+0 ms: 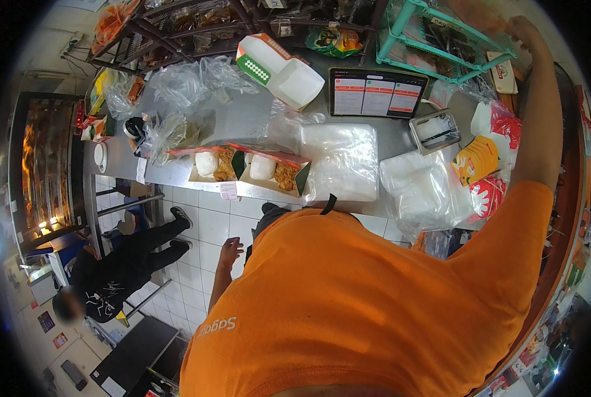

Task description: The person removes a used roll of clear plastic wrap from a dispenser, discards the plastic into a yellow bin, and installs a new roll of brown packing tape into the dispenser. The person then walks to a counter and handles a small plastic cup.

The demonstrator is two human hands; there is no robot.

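Note:
My right hand point(524, 32) is raised at the far right, its bent fingers at the top corner of a teal plastic rack point(401, 28). A blurred orange-red thing point(482, 14) lies beside those fingers; whether they grip it I cannot make out. My left hand point(230, 253) hangs low beside my body over the tiled floor, fingers loosely apart, holding nothing. On the counter's near edge stand two open meal boxes point(302, 178), each with a white wrapped portion point(262, 167) and fried chicken point(285, 176). Farther back sits an open, empty carton point(294, 83).
Stacked clear plastic bags point(338, 162) lie right of the meals. Beyond them are a tablet point(375, 94), a metal tin point(434, 131) and yellow cartons point(477, 161). Crumpled bags point(180, 86) cover the back left. A person in black point(133, 258) stands left, near a lit display cabinet point(47, 165).

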